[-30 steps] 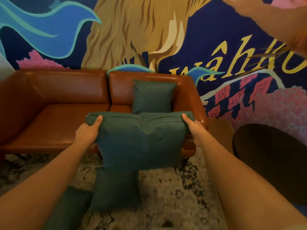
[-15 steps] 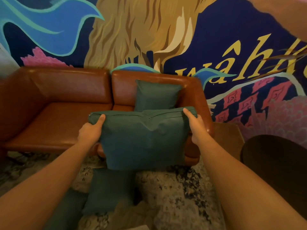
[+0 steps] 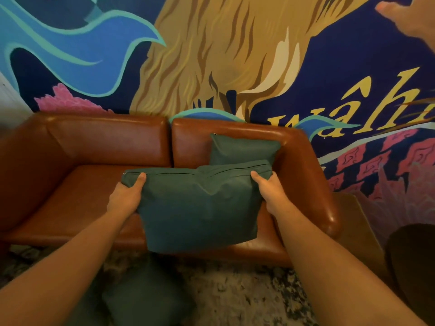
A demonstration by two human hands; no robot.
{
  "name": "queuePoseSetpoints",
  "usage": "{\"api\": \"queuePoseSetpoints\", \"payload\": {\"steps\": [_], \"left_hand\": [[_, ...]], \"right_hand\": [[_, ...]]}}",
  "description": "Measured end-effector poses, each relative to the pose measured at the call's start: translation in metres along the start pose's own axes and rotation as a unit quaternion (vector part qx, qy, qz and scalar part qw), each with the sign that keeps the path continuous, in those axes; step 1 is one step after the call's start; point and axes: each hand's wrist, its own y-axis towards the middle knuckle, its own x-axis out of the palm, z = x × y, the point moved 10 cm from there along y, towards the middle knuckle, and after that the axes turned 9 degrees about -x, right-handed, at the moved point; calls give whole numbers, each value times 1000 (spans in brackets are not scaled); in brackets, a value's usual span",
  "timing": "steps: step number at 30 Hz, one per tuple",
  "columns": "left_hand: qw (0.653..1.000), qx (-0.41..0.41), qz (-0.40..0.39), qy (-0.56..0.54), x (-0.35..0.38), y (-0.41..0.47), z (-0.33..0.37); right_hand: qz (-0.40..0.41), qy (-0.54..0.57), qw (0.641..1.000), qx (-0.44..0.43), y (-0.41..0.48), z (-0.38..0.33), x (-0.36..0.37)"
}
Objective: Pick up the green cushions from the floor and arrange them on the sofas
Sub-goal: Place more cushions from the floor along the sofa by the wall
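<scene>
I hold a green cushion (image 3: pixel 200 205) upright by its two top corners, zip edge up, over the seat of the brown leather sofa (image 3: pixel 77 184). My left hand (image 3: pixel 126 196) grips the left corner and my right hand (image 3: pixel 270 191) grips the right corner. A second green cushion (image 3: pixel 242 150) leans against the sofa's backrest at the right end, just behind the held one. Another green cushion (image 3: pixel 143 300) lies on the patterned rug (image 3: pixel 247 297) below my arms, with a further green shape (image 3: pixel 87 309) at its left, partly hidden by my left arm.
A painted mural wall (image 3: pixel 223 55) rises behind the sofa. A wooden side table (image 3: pixel 355 222) stands right of the sofa arm, and a dark round seat (image 3: pixel 414 260) is at the right edge. Another person's hand (image 3: pixel 409 17) shows at the top right.
I have moved closer to the sofa and carried the held cushion forward, from above the rug to over the seat. The cushions on the floor now lie lower in view.
</scene>
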Motion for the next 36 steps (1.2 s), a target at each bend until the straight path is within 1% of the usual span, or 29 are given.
{"api": "queuePoseSetpoints", "payload": {"steps": [4,6,10,14,20,22,26,30,33,36], "left_hand": [[1000,26,14,1,-43,47,37],[1000,29,9,1,-54,74,47],[999,28,18,-6,-69,110,69],[1000,17,25,-2,-69,140,83],[999,-6,32,-2,-38,197,106],[1000,-19,17,-4,-20,224,112],[996,-74,2,-53,18,280,121],[986,-113,19,-121,44,324,129],[981,-118,38,-147,54,366,134],[983,-107,39,-145,62,400,147]], "right_hand": [[2,-1,1000,-11,28,-13,62],[-2,-3,1000,-11,37,-20,85],[-4,-7,1000,2,62,-26,122],[-7,-13,1000,11,96,-26,152],[-15,-24,999,45,170,-1,192],[-15,-31,998,60,201,12,205],[-31,-27,994,105,269,40,241],[-38,-15,989,142,324,70,278],[-45,-10,984,171,359,84,307],[-41,-13,982,183,392,105,331]]}}
